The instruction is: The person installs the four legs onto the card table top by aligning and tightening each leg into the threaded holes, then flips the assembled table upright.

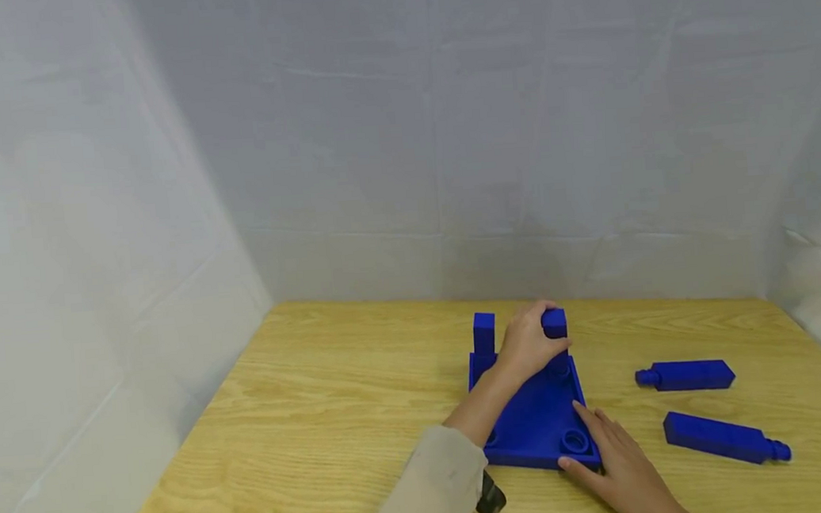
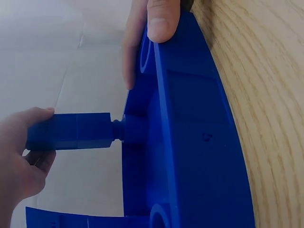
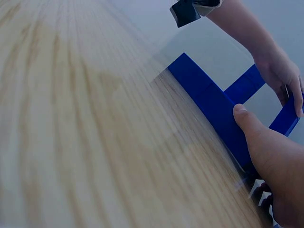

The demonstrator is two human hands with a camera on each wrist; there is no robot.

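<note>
Left hand point(image 1: 529, 343) grips peg point(image 1: 554, 323) on base point(image 1: 536, 422)

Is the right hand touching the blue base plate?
Touching. The left wrist view shows a right hand fingertip pressed on the blue base plate edge.

Base plate point(image 2: 190, 142) cropped (bottom edge)
</note>
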